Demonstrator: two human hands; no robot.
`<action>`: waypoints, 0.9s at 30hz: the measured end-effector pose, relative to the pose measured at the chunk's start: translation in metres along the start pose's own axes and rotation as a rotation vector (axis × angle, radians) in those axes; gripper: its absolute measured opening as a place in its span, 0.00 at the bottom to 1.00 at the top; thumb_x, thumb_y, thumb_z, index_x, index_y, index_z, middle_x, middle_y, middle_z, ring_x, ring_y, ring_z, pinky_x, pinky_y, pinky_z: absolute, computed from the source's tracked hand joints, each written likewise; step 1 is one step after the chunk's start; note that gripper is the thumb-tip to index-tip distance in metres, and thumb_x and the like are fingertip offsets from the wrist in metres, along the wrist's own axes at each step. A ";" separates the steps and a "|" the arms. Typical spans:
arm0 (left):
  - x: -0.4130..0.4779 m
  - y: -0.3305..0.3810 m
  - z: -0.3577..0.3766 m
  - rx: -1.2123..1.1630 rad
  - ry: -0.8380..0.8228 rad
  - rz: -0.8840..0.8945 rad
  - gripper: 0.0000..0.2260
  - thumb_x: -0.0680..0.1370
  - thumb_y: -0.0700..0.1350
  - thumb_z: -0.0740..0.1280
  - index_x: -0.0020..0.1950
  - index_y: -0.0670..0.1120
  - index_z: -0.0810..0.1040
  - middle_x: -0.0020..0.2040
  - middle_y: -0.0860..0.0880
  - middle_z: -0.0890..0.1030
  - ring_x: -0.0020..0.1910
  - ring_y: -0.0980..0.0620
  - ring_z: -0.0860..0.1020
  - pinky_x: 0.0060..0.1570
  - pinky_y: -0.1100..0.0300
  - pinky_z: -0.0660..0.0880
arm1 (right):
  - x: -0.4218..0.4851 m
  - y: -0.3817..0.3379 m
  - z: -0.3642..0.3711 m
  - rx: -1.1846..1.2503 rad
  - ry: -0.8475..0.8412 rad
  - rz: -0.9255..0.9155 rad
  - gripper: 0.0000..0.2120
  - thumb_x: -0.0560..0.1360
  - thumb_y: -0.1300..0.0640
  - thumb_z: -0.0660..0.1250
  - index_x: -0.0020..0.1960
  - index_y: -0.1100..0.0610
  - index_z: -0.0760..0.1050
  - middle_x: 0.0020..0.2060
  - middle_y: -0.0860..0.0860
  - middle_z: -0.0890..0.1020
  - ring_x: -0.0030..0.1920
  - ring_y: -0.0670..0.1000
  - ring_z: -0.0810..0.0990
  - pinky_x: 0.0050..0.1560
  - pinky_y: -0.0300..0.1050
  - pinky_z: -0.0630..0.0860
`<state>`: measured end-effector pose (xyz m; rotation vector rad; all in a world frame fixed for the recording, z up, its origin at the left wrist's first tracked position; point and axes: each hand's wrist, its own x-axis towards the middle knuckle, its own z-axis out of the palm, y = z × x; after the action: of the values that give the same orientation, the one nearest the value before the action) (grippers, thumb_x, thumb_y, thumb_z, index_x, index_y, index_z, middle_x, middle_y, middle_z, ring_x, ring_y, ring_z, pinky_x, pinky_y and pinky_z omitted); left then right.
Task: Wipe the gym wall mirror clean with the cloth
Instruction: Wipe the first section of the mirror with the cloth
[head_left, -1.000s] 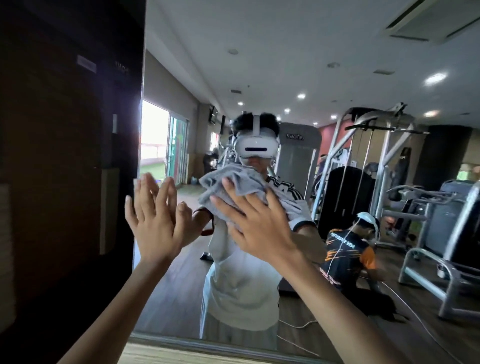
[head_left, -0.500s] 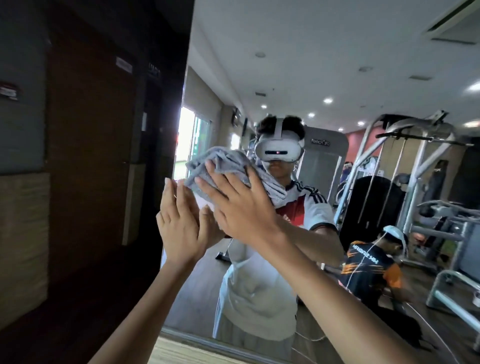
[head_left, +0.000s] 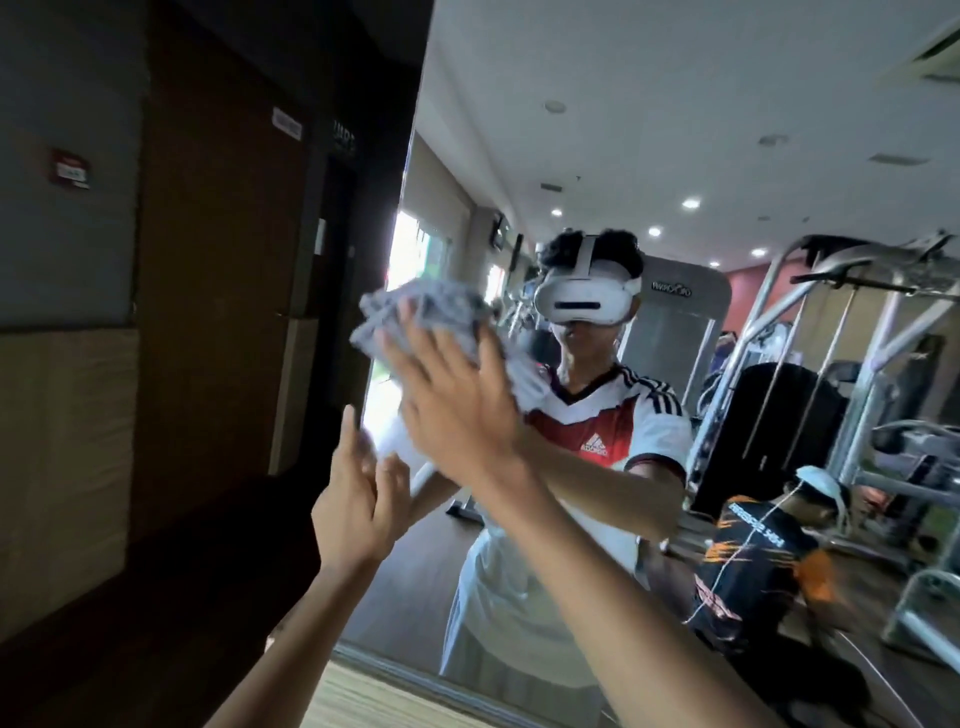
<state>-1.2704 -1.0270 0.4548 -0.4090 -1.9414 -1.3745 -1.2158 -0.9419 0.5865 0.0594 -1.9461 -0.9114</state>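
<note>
The wall mirror (head_left: 649, 130) fills the right two thirds of the head view, its left edge running down beside a dark wood wall. A crumpled grey cloth (head_left: 421, 317) lies flat against the glass near that left edge. My right hand (head_left: 457, 410) presses the cloth onto the mirror with spread, straight fingers. Lower and to the left, my left hand (head_left: 358, 509) is raised close to the glass with fingers extended and holds nothing. The mirror shows my reflection wearing a white headset.
A dark wooden wall panel (head_left: 218, 312) borders the mirror on the left. Reflected in the glass are gym machines (head_left: 841, 364) and a crouching person in a black and orange shirt (head_left: 753, 571). A wooden floor strip (head_left: 363, 696) runs below the mirror.
My right hand has slid the cloth up and left across the mirror toward its left edge. The left hand has dropped lower and turned more edge-on. The camera has swung left.
</note>
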 end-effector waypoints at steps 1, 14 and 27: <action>-0.001 -0.001 0.000 -0.010 0.030 -0.023 0.36 0.78 0.65 0.45 0.82 0.49 0.53 0.58 0.47 0.81 0.43 0.40 0.82 0.34 0.59 0.64 | -0.016 -0.007 0.001 0.014 -0.057 -0.087 0.30 0.79 0.48 0.56 0.80 0.50 0.58 0.76 0.51 0.66 0.70 0.52 0.69 0.74 0.63 0.53; -0.018 -0.006 0.007 -0.070 0.053 -0.141 0.26 0.77 0.59 0.47 0.54 0.39 0.71 0.42 0.40 0.79 0.39 0.33 0.79 0.37 0.50 0.70 | 0.002 0.001 -0.006 0.073 -0.015 0.149 0.29 0.78 0.52 0.56 0.79 0.50 0.60 0.78 0.53 0.63 0.72 0.54 0.67 0.73 0.62 0.52; -0.044 -0.027 0.012 -0.064 0.045 -0.205 0.25 0.79 0.58 0.46 0.59 0.40 0.71 0.51 0.36 0.77 0.49 0.31 0.77 0.49 0.41 0.73 | -0.140 0.030 -0.003 0.111 -0.212 0.009 0.28 0.79 0.51 0.59 0.79 0.47 0.61 0.74 0.49 0.70 0.68 0.51 0.75 0.78 0.61 0.41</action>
<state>-1.2604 -1.0206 0.4029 -0.2115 -1.9487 -1.5654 -1.1277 -0.8667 0.5016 0.0192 -2.1913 -0.8312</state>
